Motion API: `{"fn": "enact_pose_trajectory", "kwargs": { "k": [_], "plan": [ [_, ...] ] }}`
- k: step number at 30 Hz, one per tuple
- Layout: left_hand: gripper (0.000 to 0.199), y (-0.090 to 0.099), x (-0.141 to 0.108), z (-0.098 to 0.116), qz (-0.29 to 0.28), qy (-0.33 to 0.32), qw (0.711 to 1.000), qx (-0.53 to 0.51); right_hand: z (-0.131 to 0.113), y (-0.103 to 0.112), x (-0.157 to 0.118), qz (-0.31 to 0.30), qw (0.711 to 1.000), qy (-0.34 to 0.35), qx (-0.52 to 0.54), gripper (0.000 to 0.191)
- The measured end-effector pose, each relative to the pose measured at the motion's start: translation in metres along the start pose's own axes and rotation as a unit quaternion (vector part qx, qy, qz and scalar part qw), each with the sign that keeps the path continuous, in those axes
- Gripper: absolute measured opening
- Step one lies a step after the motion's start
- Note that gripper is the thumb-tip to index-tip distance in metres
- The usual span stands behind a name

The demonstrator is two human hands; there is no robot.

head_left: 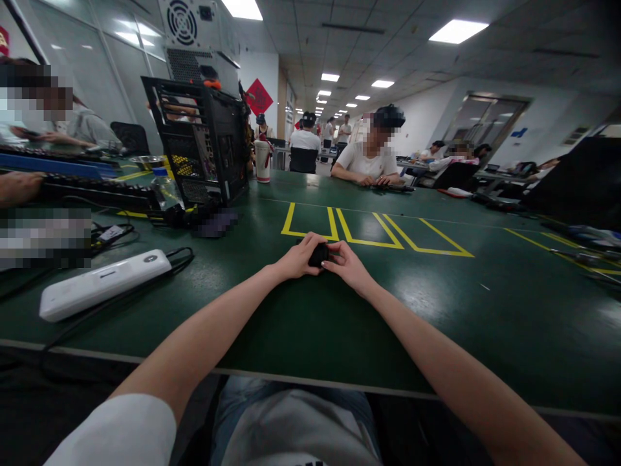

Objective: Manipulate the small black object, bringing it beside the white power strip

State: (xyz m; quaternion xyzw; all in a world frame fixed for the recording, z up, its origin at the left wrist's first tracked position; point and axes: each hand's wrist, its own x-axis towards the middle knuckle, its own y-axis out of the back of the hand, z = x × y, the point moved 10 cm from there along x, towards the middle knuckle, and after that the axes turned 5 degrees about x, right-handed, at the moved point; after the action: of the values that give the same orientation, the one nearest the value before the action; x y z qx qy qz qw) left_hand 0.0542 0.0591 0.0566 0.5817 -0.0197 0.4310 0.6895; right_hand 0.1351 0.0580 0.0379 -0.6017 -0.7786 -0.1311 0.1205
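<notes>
A small black object [319, 255], too dark to make out in detail, is between my two hands above the green table [310, 323]. My left hand [299, 257] has its fingers wrapped round the object's left side and top. From the right, my right hand [347, 264] holds the same object with thumb and fingertips. Just beyond my hands, yellow tape outlines [361, 242] mark the tabletop.
A white power strip [104, 285] with a black cable lies at the left. Behind it stand a plastic bottle [167, 189], an open black computer case [198, 139] and a white cup [262, 160]. Across the table sits a person [367, 155].
</notes>
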Motion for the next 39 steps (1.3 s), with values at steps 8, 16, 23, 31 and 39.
{"fn": "enact_pose_trajectory", "kwargs": {
  "k": [8,16,23,31,39],
  "plan": [
    [0.063,0.0001,-0.0002,0.0008,-0.003,0.0,1.0,0.001,-0.001,0.0057,0.0027,0.032,0.999,-0.014,-0.028,0.027],
    [0.06,0.0001,0.0007,0.0013,-0.002,0.001,1.0,0.002,0.0002,0.0007,0.0018,-0.004,1.0,0.001,-0.002,0.034],
    [0.06,0.0004,0.0004,0.0019,0.001,0.002,1.0,0.008,0.0017,0.0081,0.0035,0.031,0.999,0.001,-0.021,0.025],
    [0.059,-0.001,0.0003,0.0023,-0.002,0.002,1.0,0.011,-0.0012,0.0018,0.0014,-0.002,1.0,0.015,-0.025,0.032],
    [0.061,-0.0043,0.0,0.0041,-0.002,-0.001,1.0,0.023,0.0021,0.0061,0.0032,0.027,0.999,-0.002,-0.022,0.026]
  ]
}}
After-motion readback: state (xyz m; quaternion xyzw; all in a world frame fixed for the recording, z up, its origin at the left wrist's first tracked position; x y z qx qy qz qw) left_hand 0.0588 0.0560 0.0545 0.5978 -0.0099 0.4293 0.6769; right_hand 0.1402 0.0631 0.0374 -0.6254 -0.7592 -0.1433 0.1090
